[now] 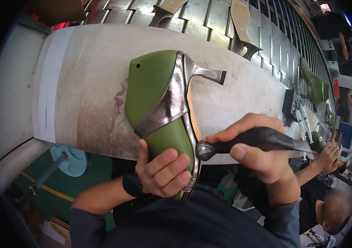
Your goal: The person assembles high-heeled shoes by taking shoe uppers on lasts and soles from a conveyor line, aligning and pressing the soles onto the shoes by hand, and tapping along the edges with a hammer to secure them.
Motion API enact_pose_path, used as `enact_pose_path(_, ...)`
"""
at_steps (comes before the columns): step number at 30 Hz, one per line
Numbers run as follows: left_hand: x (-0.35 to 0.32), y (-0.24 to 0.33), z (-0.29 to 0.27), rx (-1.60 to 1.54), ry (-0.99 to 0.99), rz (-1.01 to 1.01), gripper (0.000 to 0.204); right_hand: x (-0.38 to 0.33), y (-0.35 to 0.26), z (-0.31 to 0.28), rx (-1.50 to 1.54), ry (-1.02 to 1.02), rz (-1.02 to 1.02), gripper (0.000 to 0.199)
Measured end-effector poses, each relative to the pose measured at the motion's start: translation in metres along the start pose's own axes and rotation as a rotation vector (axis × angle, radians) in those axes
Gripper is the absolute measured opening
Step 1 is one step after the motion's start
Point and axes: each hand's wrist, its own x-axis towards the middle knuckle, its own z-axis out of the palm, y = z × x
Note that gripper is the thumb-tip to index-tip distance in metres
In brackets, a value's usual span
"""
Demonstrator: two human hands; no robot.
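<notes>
A high-heeled shoe (171,99) with shiny pewter straps sits on a green shoe last (151,78), tilted on its side over the bench edge. Its slim heel (204,73) points right. My left hand (163,171) is wrapped round the toe end, just above a sparkling band (190,184). In my right hand (267,163) is a dark-handled tool (254,139) with a flat metal blade pointing right. The tool's rounded butt end is at the sole edge near the forefoot, appearing to touch it. Part of the toe is hidden by my left fingers.
Beyond the pale, stained bench top (93,87) runs a metal slat conveyor (209,20) carrying upturned shoes (242,25). At the right are syringes (303,120), more green lasts (314,84) and a co-worker (329,211). A blue round stool (74,161) stands lower left.
</notes>
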Motion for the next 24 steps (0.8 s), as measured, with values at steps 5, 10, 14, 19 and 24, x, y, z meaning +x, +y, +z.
enact_pose_path(5, 0.0, -0.001, -0.004, -0.017, -0.038, 0.002, 0.037, 0.02, 0.002, 0.003, -0.019, 0.056, 0.0, 0.02)
enact_pose_path(10, 0.001, 0.002, -0.009, -0.078, -0.079, -0.041, 0.036, 0.03, 0.011, 0.016, 0.017, 0.199, -0.124, 0.02)
enact_pose_path(14, 0.002, 0.001, -0.01, -0.088, -0.102, 0.011, 0.035, 0.05, -0.024, -0.001, -0.296, 0.052, 0.015, 0.028)
enact_pose_path(19, -0.001, -0.003, -0.008, -0.063, -0.087, -0.015, 0.034, 0.07, -0.042, -0.005, -0.358, -0.083, 0.083, 0.026)
enact_pose_path(24, 0.002, -0.002, -0.01, -0.05, -0.092, -0.026, 0.034, 0.045, -0.021, 0.013, -0.282, 0.101, 0.018, 0.024)
